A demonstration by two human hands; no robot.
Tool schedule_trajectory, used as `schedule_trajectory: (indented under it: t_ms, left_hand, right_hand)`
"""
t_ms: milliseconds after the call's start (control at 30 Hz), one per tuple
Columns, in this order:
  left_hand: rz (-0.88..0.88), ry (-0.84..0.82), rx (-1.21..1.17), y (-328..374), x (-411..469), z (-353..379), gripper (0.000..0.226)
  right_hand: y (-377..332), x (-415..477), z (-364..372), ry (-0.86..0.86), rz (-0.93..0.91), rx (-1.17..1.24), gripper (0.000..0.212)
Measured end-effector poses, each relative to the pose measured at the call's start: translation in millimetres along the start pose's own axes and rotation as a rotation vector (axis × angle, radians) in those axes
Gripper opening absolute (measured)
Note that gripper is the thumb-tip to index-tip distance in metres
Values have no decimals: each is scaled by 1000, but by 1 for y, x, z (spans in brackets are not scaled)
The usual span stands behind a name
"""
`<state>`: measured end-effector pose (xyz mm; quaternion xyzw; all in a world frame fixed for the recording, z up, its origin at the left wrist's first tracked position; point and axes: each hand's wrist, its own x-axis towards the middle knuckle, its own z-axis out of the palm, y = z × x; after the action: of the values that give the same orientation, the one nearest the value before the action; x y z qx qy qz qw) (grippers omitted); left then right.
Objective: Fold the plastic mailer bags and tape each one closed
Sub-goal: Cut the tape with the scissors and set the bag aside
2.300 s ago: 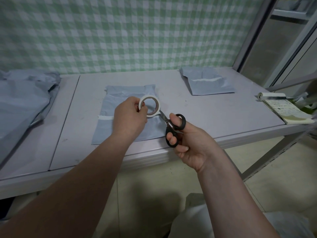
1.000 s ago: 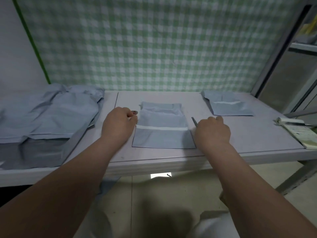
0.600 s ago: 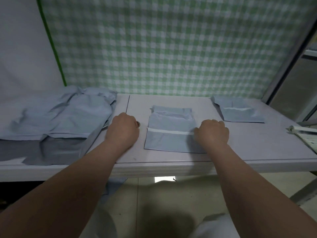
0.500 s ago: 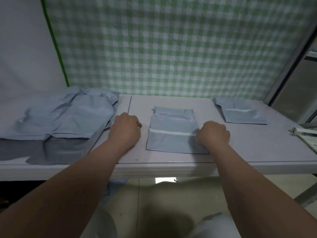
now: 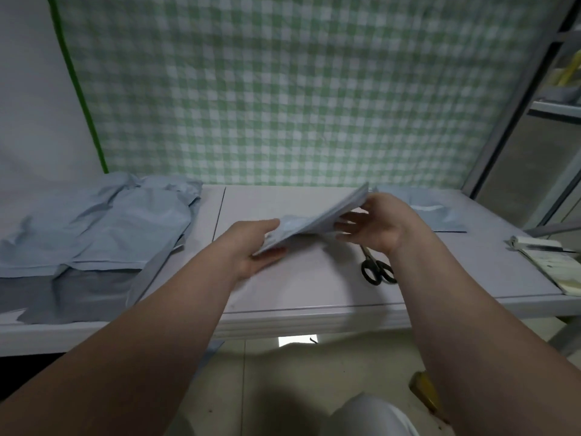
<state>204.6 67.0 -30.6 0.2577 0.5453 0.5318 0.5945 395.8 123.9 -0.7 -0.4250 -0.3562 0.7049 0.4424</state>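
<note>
Taped mailer is off the bench now; half a second ago it lay flat with both fists pressing its edges. Scissors sit uncovered on the bench, just below my right wrist.

The mailer is in the air between my hands. Its long axis runs near-left to far-right, with the right end tilted up.

Left hand is clamped on the low near end, fingers on top and thumb under. Right hand has the high far end, fingers spread and fairly straight beneath it. It's blurred, so I can't tell whether the thumb pinches.

The finished mailer lies flat at far right, just past my right hand, so that hand is the nearer one. Likely next I carry this one right and drop it there. Unfolded pile is well off to the left.
</note>
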Motion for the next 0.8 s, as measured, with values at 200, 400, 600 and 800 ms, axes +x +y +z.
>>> schedule_trajectory:
  t_ms: [200,400,600,800]
  left_hand:
    - [-97,-165,-525,14,1,33,13]
    - [-93,-260,-612,25,21,105,16]
    - [-81,-306,-467,25,57,192,10]
    - [18,-318,-257,5,104,254,28]
  right_hand:
    - [-24,-5,-12,-122,-118,278,16]
    - [-64,0,-55,-68,-263,387,21]
    - [-89,28,-134,-2,-344,467,32]
    - [-98,69,-203,55,-376,485,28]
